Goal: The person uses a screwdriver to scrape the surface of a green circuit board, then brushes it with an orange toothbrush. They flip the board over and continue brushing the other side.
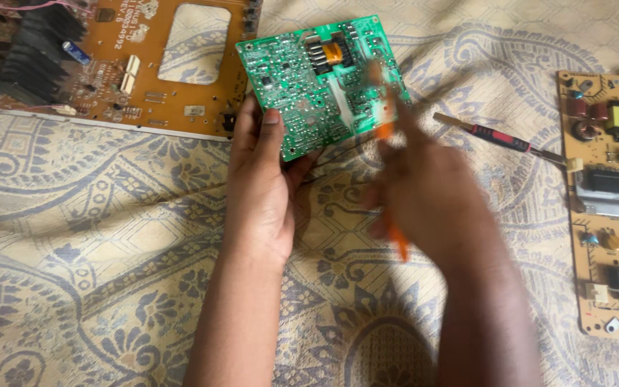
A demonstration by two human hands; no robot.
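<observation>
The left hand (pixel 263 179) holds the green board (pixel 320 82) up over the cloth (pixel 109 236). The blurry right hand (pixel 424 190) grips an orange tool (pixel 397 240). Best to keep the board still and poke gently.

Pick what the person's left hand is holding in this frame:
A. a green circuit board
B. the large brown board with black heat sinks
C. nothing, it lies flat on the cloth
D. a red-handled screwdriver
A. The left hand grips the lower edge of the green circuit board, thumb on its face, lifted above the patterned cloth; the red-handled screwdriver lies apart on the cloth, and the blurred right hand holds something orange.
</observation>
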